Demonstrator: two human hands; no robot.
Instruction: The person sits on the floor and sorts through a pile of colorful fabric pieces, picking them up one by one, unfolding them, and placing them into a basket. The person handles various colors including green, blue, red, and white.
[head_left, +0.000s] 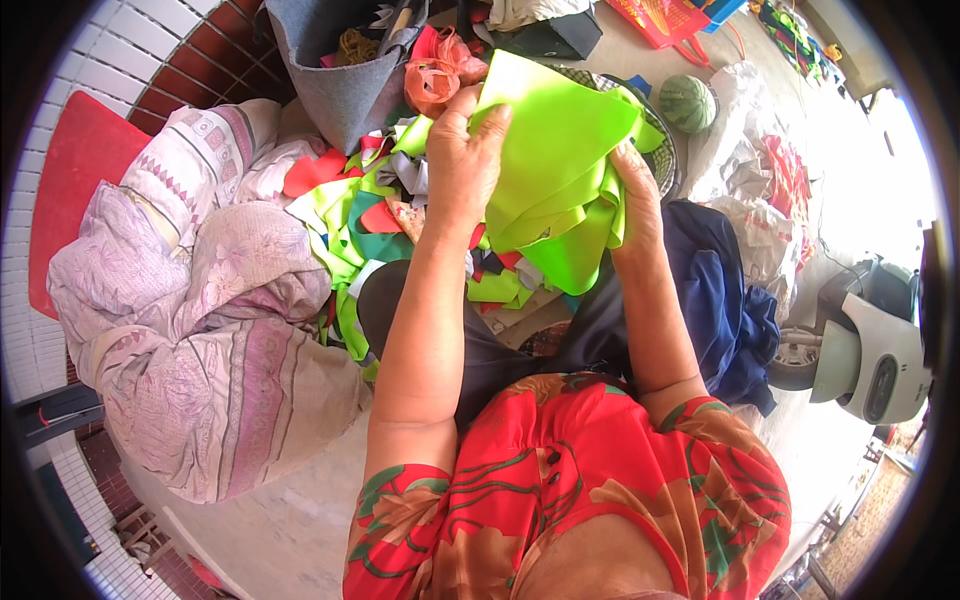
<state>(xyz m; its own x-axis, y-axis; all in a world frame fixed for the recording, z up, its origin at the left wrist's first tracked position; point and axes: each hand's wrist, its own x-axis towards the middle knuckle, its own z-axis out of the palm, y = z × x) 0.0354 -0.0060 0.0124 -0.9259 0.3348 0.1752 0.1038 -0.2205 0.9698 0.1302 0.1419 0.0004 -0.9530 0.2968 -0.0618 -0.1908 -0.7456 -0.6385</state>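
My left hand (465, 160) and my right hand (635, 195) both grip a bright green piece of cloth (560, 170), folded over itself and held up in front of me. The left hand pinches its upper left edge, fingers over the top. The right hand clasps the right side, where the cloth bunches into folds. Under the cloth lies a heap of fabric scraps (375, 215) in green, red, grey and white, resting on my lap and beyond my knees.
A pale patterned quilt bundle (200, 300) is piled at my left. A grey felt bag (345, 80) stands behind the scraps. Dark blue cloth (725, 300) lies at my right, a watermelon (687, 102) further back, and a scooter (865, 345) at far right.
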